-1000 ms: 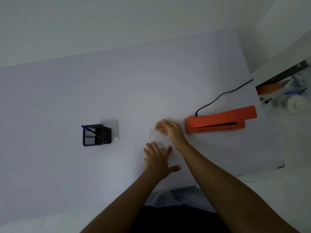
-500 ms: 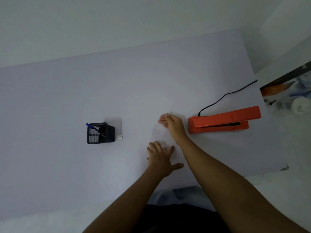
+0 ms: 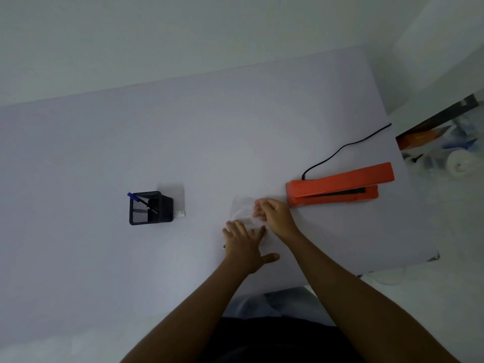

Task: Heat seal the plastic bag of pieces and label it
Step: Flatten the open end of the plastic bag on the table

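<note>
A clear plastic bag lies flat on the white table, hard to make out against it. My left hand rests palm down on the bag's near end, fingers spread. My right hand lies on the bag's right part with fingers curled at its edge. An orange heat sealer sits just right of my right hand, its jaw slightly ajar, with a black cord running off the far right. The pieces in the bag are too faint to see.
A black mesh pen holder with a blue pen stands to the left, a small white item beside it. Past the table's right edge lies clutter on the floor. The table's near edge runs close to my body.
My right hand has slid down and left over the bag and its fingers have curled. My left hand stays pressed in place. The view has shifted slightly.
</note>
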